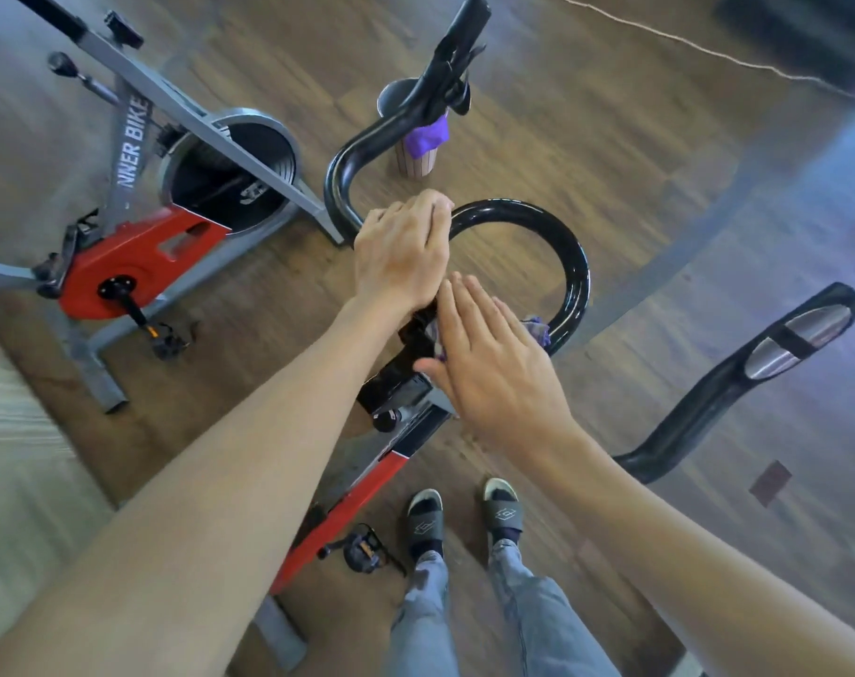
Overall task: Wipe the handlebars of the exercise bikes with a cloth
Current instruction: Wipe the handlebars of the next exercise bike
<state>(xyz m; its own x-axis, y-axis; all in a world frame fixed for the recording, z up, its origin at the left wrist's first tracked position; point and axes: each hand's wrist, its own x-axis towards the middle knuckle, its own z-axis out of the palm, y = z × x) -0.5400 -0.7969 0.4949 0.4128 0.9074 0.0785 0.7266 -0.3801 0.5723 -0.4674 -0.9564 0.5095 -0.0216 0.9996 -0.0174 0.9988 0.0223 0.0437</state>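
Mid-wipe, the right hand (494,354) presses flat on the purple cloth (535,329) at the handlebar (574,266) centre while the left hand (401,246) curls round the bar; next, likely sweep along the loop.

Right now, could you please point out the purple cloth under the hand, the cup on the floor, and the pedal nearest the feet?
purple cloth (537,328): head view, crumpled edge showing beside the right hand.
cup (416,161): head view, ribbed side wall.
pedal (364,551): head view, flat pedal body.

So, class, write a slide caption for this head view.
Left hand grips the black handlebar while the right hand presses a purple cloth against it.
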